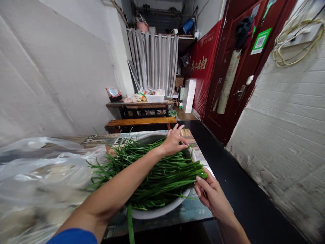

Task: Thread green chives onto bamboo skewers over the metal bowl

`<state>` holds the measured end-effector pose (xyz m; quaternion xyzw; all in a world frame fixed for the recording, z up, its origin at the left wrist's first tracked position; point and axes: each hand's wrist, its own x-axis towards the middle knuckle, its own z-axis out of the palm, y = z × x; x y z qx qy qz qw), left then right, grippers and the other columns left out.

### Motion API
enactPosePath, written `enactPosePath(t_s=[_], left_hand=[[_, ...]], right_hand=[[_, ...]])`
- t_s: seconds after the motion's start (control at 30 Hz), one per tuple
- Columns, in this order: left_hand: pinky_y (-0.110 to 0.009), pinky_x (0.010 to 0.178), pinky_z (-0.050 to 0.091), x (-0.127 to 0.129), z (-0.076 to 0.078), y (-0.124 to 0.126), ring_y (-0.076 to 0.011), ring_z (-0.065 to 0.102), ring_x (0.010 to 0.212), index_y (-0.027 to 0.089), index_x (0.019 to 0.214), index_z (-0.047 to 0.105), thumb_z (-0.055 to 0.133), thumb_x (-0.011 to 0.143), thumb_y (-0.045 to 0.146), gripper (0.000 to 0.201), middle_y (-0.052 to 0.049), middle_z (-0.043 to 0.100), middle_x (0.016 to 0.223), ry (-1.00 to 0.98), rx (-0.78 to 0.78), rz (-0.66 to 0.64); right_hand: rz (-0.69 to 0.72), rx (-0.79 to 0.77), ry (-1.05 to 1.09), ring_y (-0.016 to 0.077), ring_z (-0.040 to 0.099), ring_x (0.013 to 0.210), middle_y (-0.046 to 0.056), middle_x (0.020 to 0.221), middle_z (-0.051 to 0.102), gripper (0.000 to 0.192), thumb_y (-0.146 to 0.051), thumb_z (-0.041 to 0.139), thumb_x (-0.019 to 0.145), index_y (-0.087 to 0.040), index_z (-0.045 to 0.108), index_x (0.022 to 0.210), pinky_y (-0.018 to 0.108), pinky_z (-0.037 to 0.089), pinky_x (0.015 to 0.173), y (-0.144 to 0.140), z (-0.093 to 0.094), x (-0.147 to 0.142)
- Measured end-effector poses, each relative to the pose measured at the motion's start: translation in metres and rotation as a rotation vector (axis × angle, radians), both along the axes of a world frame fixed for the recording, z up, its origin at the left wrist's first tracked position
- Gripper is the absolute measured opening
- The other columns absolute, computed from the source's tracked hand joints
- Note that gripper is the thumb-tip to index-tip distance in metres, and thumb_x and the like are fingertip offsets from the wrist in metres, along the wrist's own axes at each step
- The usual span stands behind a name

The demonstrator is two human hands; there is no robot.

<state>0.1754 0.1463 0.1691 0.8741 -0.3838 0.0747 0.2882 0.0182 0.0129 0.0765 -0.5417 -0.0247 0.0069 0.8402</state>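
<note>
Long green garlic chives lie heaped in a round grey metal basin, their leafy tips spilling over its left side. At the basin's right rim my right hand is closed around the evened ends of a chive bunch, thumb on top. My left hand reaches across the heap to the basin's far right. Its thumb and forefinger come together at a thin chive piece, while the other fingers stretch out. One loose chive leaf hangs over the near rim.
The basin stands on a wood-patterned table. A clear plastic bag with pale contents fills the left. Beyond are a wooden bench and another table with a white tub. A dark red door is at right.
</note>
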Motion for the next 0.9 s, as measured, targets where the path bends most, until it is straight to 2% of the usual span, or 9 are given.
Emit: enactPosePath(t_s=[0.07, 0.13, 0.23, 0.3, 0.4, 0.5, 0.57, 0.7, 0.9], left_hand=[[-0.052, 0.103, 0.007, -0.003, 0.008, 0.001, -0.0284, 0.008, 0.133, 0.022, 0.076, 0.07, 0.062, 0.068, 0.026, 0.012, -0.004, 0.026, 0.142, -0.022, -0.008, 0.069], [-0.053, 0.102, 0.009, -0.004, 0.014, 0.002, -0.029, 0.015, 0.131, 0.022, 0.074, 0.07, 0.062, 0.067, 0.025, 0.011, -0.004, 0.033, 0.138, -0.021, -0.025, 0.083], [-0.041, 0.094, 0.034, -0.001, 0.017, 0.002, -0.0243, 0.049, 0.109, 0.017, 0.076, 0.068, 0.058, 0.07, 0.024, 0.014, -0.009, 0.061, 0.109, 0.119, -0.086, -0.032], [-0.03, 0.08, 0.044, 0.001, 0.015, 0.003, -0.0187, 0.06, 0.086, 0.013, 0.076, 0.067, 0.053, 0.073, 0.024, 0.018, -0.008, 0.066, 0.086, 0.201, -0.159, -0.075], [-0.023, 0.069, 0.045, 0.0, 0.005, 0.003, -0.014, 0.06, 0.075, 0.012, 0.076, 0.061, 0.051, 0.073, 0.023, 0.015, -0.005, 0.065, 0.08, 0.266, -0.231, -0.095], [-0.02, 0.054, 0.043, -0.006, -0.009, 0.003, -0.0108, 0.058, 0.057, 0.014, 0.085, 0.053, 0.044, 0.079, 0.025, 0.015, -0.001, 0.061, 0.065, 0.496, -0.204, -0.145], [-0.019, 0.048, 0.04, -0.01, -0.018, 0.002, -0.0095, 0.054, 0.048, 0.015, 0.091, 0.049, 0.04, 0.082, 0.026, 0.018, 0.002, 0.057, 0.056, 0.574, -0.194, -0.16], [-0.018, 0.049, 0.038, -0.012, -0.027, -0.003, -0.007, 0.046, 0.047, 0.013, 0.092, 0.052, 0.043, 0.08, 0.025, 0.019, 0.003, 0.052, 0.056, 0.522, -0.278, -0.162], [-0.02, 0.057, 0.043, -0.018, -0.03, -0.007, -0.0075, 0.051, 0.054, 0.009, 0.082, 0.06, 0.052, 0.074, 0.022, 0.017, -0.001, 0.059, 0.065, 0.649, -0.369, -0.072]], right_hand=[[-0.002, -0.002, -0.007, 0.0001, 0.02, 0.028, -0.008, 0.048, 0.048, 0.033, -0.033, 0.052, 0.084, -0.021, 0.043, 0.114, 0.011, 0.013, 0.026, 0.0, 0.001, 0.0], [0.005, -0.002, -0.012, 0.0001, 0.02, 0.028, -0.008, 0.047, 0.048, 0.034, -0.033, 0.052, 0.084, -0.021, 0.043, 0.114, 0.011, 0.012, 0.026, 0.0, 0.002, 0.0], [0.015, -0.002, -0.023, -0.0002, 0.019, 0.027, -0.008, 0.046, 0.048, 0.036, -0.033, 0.052, 0.084, -0.021, 0.042, 0.116, 0.011, 0.012, 0.026, 0.001, 0.004, 0.001], [0.01, -0.001, -0.031, -0.0001, 0.02, 0.027, -0.008, 0.046, 0.048, 0.039, -0.033, 0.052, 0.083, -0.021, 0.04, 0.119, 0.011, 0.012, 0.026, 0.002, 0.006, 0.003], [0.01, 0.005, -0.038, 0.0001, 0.02, 0.027, -0.008, 0.046, 0.048, 0.04, -0.033, 0.053, 0.083, -0.021, 0.039, 0.119, 0.011, 0.012, 0.026, 0.002, 0.009, 0.007], [0.023, 0.012, -0.048, -0.0001, 0.021, 0.026, -0.008, 0.047, 0.049, 0.036, -0.033, 0.053, 0.083, -0.02, 0.043, 0.114, 0.011, 0.013, 0.027, 0.002, 0.011, 0.011], [0.021, 0.022, -0.049, -0.0001, 0.021, 0.026, -0.007, 0.047, 0.05, 0.035, -0.034, 0.053, 0.082, -0.019, 0.044, 0.112, 0.011, 0.013, 0.027, 0.002, 0.012, 0.013], [0.011, 0.032, -0.035, 0.0002, 0.021, 0.026, -0.007, 0.047, 0.049, 0.035, -0.035, 0.054, 0.082, -0.019, 0.045, 0.112, 0.011, 0.014, 0.027, 0.002, 0.012, 0.014], [-0.007, 0.046, -0.027, 0.0002, 0.022, 0.026, -0.007, 0.047, 0.05, 0.034, -0.036, 0.056, 0.08, -0.019, 0.048, 0.109, 0.01, 0.015, 0.027, 0.0, 0.011, 0.014]])
